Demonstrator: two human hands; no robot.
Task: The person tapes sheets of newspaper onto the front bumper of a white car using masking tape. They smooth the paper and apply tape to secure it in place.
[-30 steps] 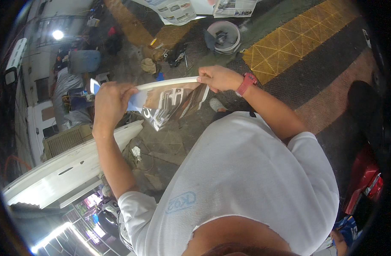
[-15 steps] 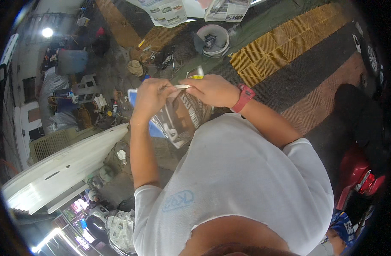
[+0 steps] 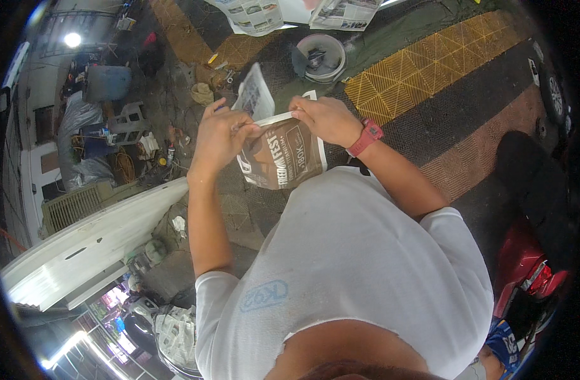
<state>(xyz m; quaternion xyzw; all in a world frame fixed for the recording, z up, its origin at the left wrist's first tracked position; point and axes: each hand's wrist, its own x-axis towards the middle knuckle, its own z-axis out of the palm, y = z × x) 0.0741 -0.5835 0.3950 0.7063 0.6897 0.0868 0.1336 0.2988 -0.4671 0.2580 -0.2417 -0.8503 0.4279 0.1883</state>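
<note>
A newspaper sheet (image 3: 290,152) with a brown printed face hangs in front of my white shirt, held along its upper edge. My left hand (image 3: 223,136) pinches that edge near its left end, thumb against fingers. At the right end, my right hand (image 3: 331,120) grips the same edge; a red watch (image 3: 367,137) is on that wrist. Between the two hands the edge looks folded into a narrow pale strip. Another printed flap (image 3: 255,92) stands up behind the sheet, close to my left hand.
Ahead is a white bucket (image 3: 321,57) with dark things inside. More newspaper (image 3: 255,16) covers something beyond it. A long white panel (image 3: 100,240) leans at the left. Yellow floor tiles (image 3: 416,69) run to the right, towards a car wheel (image 3: 552,95). A red panel (image 3: 521,259) is at lower right.
My hands have moved apart along the top edge. The newspaper, bunched and slanted before, now hangs more spread, its printed face turned towards me.
</note>
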